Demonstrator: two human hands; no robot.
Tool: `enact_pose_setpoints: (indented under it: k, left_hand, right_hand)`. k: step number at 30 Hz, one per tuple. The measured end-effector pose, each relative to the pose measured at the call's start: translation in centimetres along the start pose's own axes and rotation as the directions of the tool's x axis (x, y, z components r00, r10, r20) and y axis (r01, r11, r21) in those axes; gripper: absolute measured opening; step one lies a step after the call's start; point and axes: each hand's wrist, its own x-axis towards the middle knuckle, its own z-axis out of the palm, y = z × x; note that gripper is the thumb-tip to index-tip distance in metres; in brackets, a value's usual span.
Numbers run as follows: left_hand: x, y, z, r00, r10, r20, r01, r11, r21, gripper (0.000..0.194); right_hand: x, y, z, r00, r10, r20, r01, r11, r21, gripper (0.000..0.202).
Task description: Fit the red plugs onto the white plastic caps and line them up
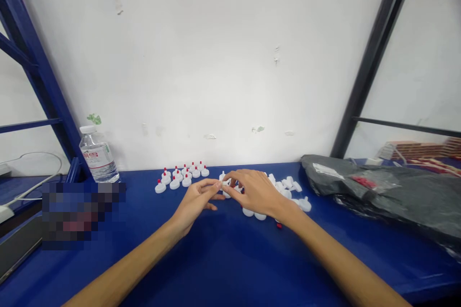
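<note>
The left hand (192, 204) is narrow, thumb and forefinger brought together, the other fingers loosely bent. Its fingertips meet those of the right hand (257, 193), which arches over from the other side, thumb and forefinger bent inward. At this meeting point is a small white cap (226, 194), partly hidden by the fingers; I cannot tell which hand grips it. The cap is well to the right of the bottle (99, 158).

Under and around the right hand, farther from the bottle, white caps (305, 204) lie in a loose heap, some on their sides, some covered by the hand. A red tip (279, 225) shows by the right wrist, on the heap's near side.

Between the bottle and the hands, red-tipped caps (175, 183) stand upright in loose rows on the blue table (201, 268), the far ones near the wall (216, 67).

The bottle itself is clear, white-lidded and part full, upright near the wall. Just in front of it is a pixelated patch. At the table's opposite end from the bottle lies a crumpled dark bag (396, 201), a white label (327, 171) on it.
</note>
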Motion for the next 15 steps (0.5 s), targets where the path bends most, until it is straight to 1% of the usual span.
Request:
enact_pose_setpoints:
  k: [3,5,7,9,11,12,13,15]
  left_hand:
    - [0.4,0.5,1.0,0.997,-0.076,-0.027,0.073,0.991,-0.109,0.044]
    - [1.2,1.0,1.7,0.995,-0.100,-0.014,0.097,0.986,-0.133,0.044]
    - [2.0,1.5,2.3,0.996,-0.090,0.027,0.092,0.991,-0.096,0.044]
    - [2.5,1.7,2.8,0.998,-0.047,0.041,0.049,0.998,-0.037,0.045]
    - [2.7,1.4,3.2,0.999,0.039,0.004,-0.039,0.995,0.088,0.043]
    - [2.7,1.0,3.3,0.994,0.105,-0.007,-0.101,0.975,0.197,0.039]
    - [2.6,0.5,3.4,0.985,0.174,0.005,-0.166,0.931,0.326,0.035]
    - [2.2,-0.5,3.5,0.956,0.275,0.100,-0.283,0.780,0.558,0.028]
  right_hand:
    - [-0.2,0.0,0.4,1.000,0.004,-0.020,-0.004,1.000,0.004,0.031]
    - [-0.1,0.0,0.7,0.998,0.042,-0.056,-0.042,0.999,-0.006,0.034]
    - [0.1,0.2,0.9,0.989,0.111,-0.101,-0.113,0.993,-0.015,0.031]
    - [0.3,0.6,0.6,0.976,0.169,-0.137,-0.174,0.984,-0.027,0.027]
    - [0.4,1.2,-0.1,0.963,0.202,-0.179,-0.211,0.977,-0.035,0.026]
    - [0.5,1.5,-0.5,0.953,0.217,-0.210,-0.228,0.973,-0.032,0.028]
    - [0.5,1.9,-1.0,0.942,0.233,-0.241,-0.245,0.969,-0.022,0.030]
    - [0.6,2.7,-1.7,0.919,0.264,-0.294,-0.274,0.962,0.006,0.032]
